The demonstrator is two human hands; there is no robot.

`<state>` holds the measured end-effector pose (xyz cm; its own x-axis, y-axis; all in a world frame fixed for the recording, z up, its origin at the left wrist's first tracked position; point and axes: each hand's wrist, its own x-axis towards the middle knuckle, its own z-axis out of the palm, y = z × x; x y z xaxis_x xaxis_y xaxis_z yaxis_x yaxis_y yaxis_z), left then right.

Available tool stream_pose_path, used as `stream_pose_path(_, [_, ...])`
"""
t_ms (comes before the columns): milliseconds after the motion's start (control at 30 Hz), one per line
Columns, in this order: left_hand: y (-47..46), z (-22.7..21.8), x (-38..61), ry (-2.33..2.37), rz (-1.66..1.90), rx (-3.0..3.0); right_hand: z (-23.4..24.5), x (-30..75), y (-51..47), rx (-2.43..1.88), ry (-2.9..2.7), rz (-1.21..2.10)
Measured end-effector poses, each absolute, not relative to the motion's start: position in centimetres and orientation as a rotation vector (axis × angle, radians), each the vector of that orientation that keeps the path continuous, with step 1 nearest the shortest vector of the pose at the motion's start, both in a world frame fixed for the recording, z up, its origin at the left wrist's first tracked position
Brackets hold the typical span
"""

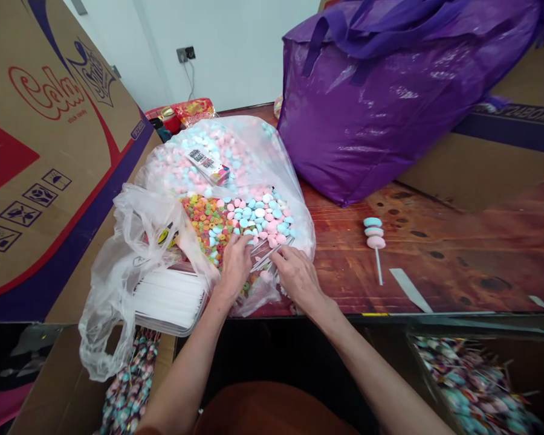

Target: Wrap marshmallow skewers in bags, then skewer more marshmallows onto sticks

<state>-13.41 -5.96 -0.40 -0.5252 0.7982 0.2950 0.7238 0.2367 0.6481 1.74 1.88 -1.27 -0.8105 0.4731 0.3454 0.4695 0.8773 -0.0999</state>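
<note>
My left hand [236, 263] reaches into the candy at the mouth of a clear plastic bag, its fingers bent together; what they pinch is hidden. My right hand [297, 275] has its fingers curled over a small pile of thin white sticks [267, 257]. The sticks lie on the bag between both hands. Just beyond them are pink, white and blue round marshmallow candies [259, 214]. Colourful ring-shaped candies [204, 217] lie to the left. On the table at right rests a marshmallow lollipop [374, 233], three pieces on a white stick.
A container of white sticks [170, 299] stands at left beside a crumpled plastic bag [136, 223]. A small printed packet [208, 166] lies on the large candy bag. A purple bag [367, 109] and cardboard box [49, 157] flank the table. Wrapped candies [476, 386] fill a box below right.
</note>
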Motion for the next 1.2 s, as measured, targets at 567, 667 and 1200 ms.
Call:
stream_pose_path(567, [-5.7, 0.7, -12.1, 2.385, 0.788, 1.573, -0.8, 4.6, 2.6, -0.603, -2.494, 0.019])
stream_pose_path(667, [-6.3, 0.1, -12.2, 2.285, 1.123, 1.449, -0.5, 5.5, 1.8, -0.582, -2.292, 0.395])
stream_pose_path(1200, [-8.5, -0.5, -11.8, 1.463, 1.972, 0.454, 1.2, 5.4, -5.4, -0.824, -1.916, 1.650])
